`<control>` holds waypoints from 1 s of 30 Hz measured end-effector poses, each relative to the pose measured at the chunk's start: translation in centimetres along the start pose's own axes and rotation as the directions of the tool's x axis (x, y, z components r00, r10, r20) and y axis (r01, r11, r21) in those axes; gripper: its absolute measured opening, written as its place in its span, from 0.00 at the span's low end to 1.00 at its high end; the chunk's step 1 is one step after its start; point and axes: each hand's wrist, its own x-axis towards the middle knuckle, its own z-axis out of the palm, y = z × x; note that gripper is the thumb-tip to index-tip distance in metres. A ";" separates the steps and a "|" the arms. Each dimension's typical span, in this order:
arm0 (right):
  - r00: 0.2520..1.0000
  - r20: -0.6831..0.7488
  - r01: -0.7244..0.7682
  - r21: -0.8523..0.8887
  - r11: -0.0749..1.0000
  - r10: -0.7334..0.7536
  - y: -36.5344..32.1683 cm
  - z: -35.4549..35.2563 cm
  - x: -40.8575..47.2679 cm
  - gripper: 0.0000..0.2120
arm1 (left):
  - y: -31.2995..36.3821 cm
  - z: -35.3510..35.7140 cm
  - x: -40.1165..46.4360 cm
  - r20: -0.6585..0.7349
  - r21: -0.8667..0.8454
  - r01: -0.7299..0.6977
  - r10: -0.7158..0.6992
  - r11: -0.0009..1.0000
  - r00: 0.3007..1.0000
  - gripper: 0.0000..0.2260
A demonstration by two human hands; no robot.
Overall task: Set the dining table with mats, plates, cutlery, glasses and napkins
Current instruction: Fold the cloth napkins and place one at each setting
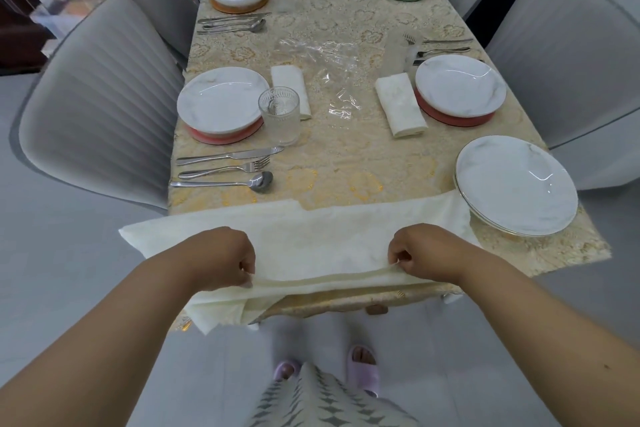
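Below, both hands (221, 258) (424, 253) pinching a cream napkin (311, 239) over the gold-clothed table (346, 156).

A cream napkin (311, 239) is lying spread flat across the table's near edge, its near hem lifted into a fold and its left corner overhanging. Its right end is reaching under a stack of white plates (516, 184) sitting near the right corner.

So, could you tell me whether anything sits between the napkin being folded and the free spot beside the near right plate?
Nothing visible does. Both hands, left hand and right hand, pinch the napkin at the table's near edge. The tablecloth between it and the near right plate lies bare; the plastic wrap sits farther back.
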 end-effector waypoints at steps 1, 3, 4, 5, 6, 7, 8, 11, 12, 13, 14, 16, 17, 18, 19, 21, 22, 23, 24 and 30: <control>1.000 0.009 -0.012 0.022 1.000 0.012 0.0 0.0 0.0 0.11 | 0.1 0.0 -0.1 0.002 -0.022 0.016 -0.016 1.000 1.000 0.08; 0.998 0.039 -0.053 0.099 0.994 0.049 -0.1 -0.1 -0.2 0.11 | 0.2 0.1 -0.1 0.002 -0.108 0.054 -0.054 0.993 0.999 0.20; 0.996 0.063 -0.073 0.131 0.989 0.066 -0.1 -0.2 -0.2 0.10 | 0.1 0.3 0.0 -0.026 -0.145 0.063 -0.067 0.987 0.997 0.23; 0.993 0.088 -0.089 0.146 0.985 0.077 -0.1 -0.3 -0.1 0.09 | 0.0 0.5 0.2 -0.117 -0.157 0.035 -0.054 0.987 0.992 0.22; 0.990 0.113 -0.103 0.149 0.983 0.087 0.0 -0.3 0.0 0.08 | -0.2 0.7 0.6 -0.274 -0.142 -0.004 -0.035 0.990 0.961 0.17; 0.986 0.136 -0.115 0.143 0.983 0.096 0.1 -0.2 0.3 0.08 | -0.5 0.9 1.0 -0.445 -0.105 -0.028 -0.022 0.994 0.895 0.12; 0.982 0.156 -0.131 0.133 0.982 0.110 0.3 -0.1 0.5 0.07 | -0.8 1.1 1.5 -0.557 -0.055 -0.005 -0.026 0.998 0.830 0.13; 0.971 0.180 -0.180 0.133 0.975 0.154 0.9 0.5 1.1 0.09 | -1.9 0.7 3.2 -0.470 -0.062 0.142 -0.154 0.988 0.869 0.24; 0.971 0.178 -0.185 0.130 0.974 0.160 0.9 0.5 1.2 0.09 | -2.1 0.6 3.8 -0.407 -0.068 0.179 -0.191 0.981 0.893 0.24; 0.972 0.172 -0.185 0.122 0.975 0.162 0.9 0.6 1.3 0.10 | -2.3 0.4 4.3 -0.360 -0.065 0.207 -0.216 0.976 0.907 0.21; 0.973 0.157 -0.185 0.108 0.977 0.167 0.8 0.6 1.4 0.10 | -2.4 0.1 4.8 -0.354 -0.067 0.212 -0.222 0.975 0.909 0.18; 0.978 0.088 -0.198 0.081 0.977 0.191 0.6 0.7 1.8 0.11 | -2.5 -0.6 5.3 -0.394 -0.091 0.214 -0.233 0.973 0.889 0.13; 0.978 0.034 -0.209 0.073 0.975 0.207 0.6 0.7 2.1 0.12 | -2.6 -0.9 5.5 -0.419 -0.098 0.219 -0.240 0.971 0.876 0.11; 0.975 -0.026 -0.217 0.069 0.974 0.220 0.5 0.7 2.4 0.12 | -2.6 -1.1 5.6 -0.441 -0.101 0.221 -0.243 0.970 0.864 0.11; 0.970 -0.085 -0.221 0.070 0.973 0.226 0.4 0.6 2.7 0.11 | -2.7 -1.2 5.7 -0.451 -0.101 0.230 -0.251 0.968 0.857 0.11; 0.953 -0.187 -0.222 0.113 0.969 0.240 0.1 0.6 3.2 0.05 | -2.3 -0.8 5.7 -0.486 -0.122 0.233 -0.263 0.965 0.833 0.17; 0.947 -0.204 -0.221 0.145 0.965 0.247 -0.2 0.7 3.4 0.03 | -2.0 -0.2 5.7 -0.528 -0.127 0.217 -0.251 0.968 0.811 0.23; 0.948 -0.196 -0.220 0.168 0.961 0.251 -0.5 0.8 3.5 0.05 | -1.6 0.4 5.5 -0.583 -0.119 0.178 -0.214 0.977 0.784 0.26; 0.954 -0.168 -0.216 0.180 0.960 0.247 -0.9 1.2 3.5 0.07 | -1.2 1.2 5.5 -0.641 -0.098 0.115 -0.151 0.988 0.753 0.26; 0.956 -0.186 -0.184 0.225 0.957 0.227 -2.2 3.8 2.9 0.10 | 1.6 5.3 5.4 -0.548 0.023 -0.142 0.131 0.990 0.826 0.23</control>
